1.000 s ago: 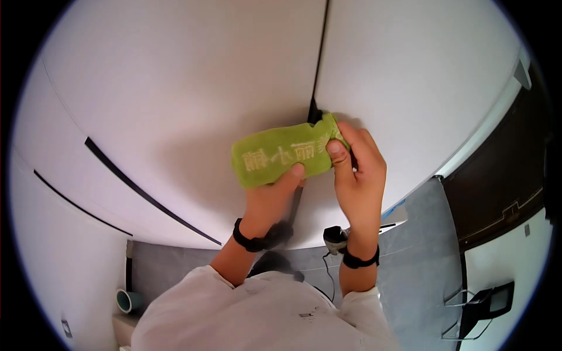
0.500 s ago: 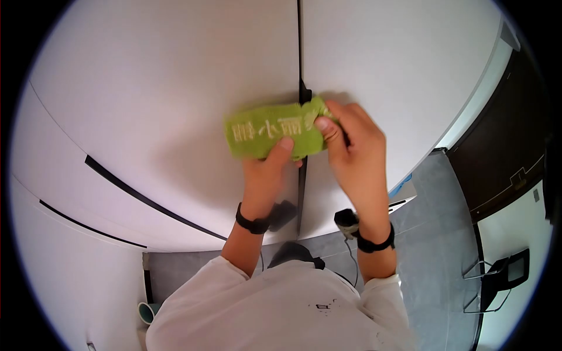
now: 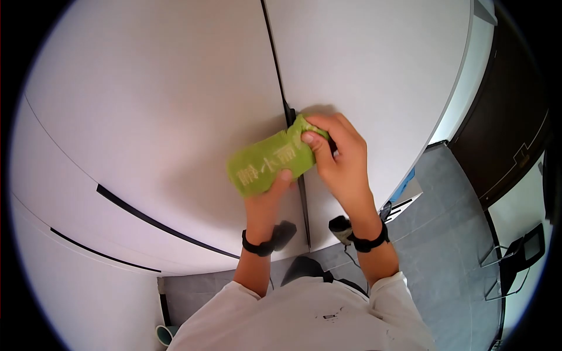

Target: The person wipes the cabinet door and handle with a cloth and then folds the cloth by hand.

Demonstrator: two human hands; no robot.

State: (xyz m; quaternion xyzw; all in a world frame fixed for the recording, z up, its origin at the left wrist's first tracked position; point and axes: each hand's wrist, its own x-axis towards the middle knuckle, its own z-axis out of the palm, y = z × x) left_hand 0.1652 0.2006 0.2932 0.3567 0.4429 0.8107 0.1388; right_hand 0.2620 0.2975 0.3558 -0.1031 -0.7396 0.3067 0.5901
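Observation:
A green packet (image 3: 257,167) with pale printed characters is held in front of white cabinet doors (image 3: 175,88), tilted with its right end higher. My left hand (image 3: 269,196) grips its lower edge, thumb on the front and the other fingers mostly hidden behind. At the packet's gathered right end, my right hand (image 3: 342,149) pinches it between thumb and fingers. Both wrists wear black bands with small devices attached. Behind the packet runs the dark gap (image 3: 276,58) between the two doors.
Grey floor tiles (image 3: 439,234) lie below the cabinet. On the right are a dark door (image 3: 503,117), a black chair (image 3: 518,260) and a small white unit (image 3: 407,202) with something blue on it. A teal-lined round container (image 3: 165,334) stands at the lower left.
The view has shifted, so the door gap now slants and lies further left. The packet has tilted, its left end lower than half a second ago. Both hands still hold it.

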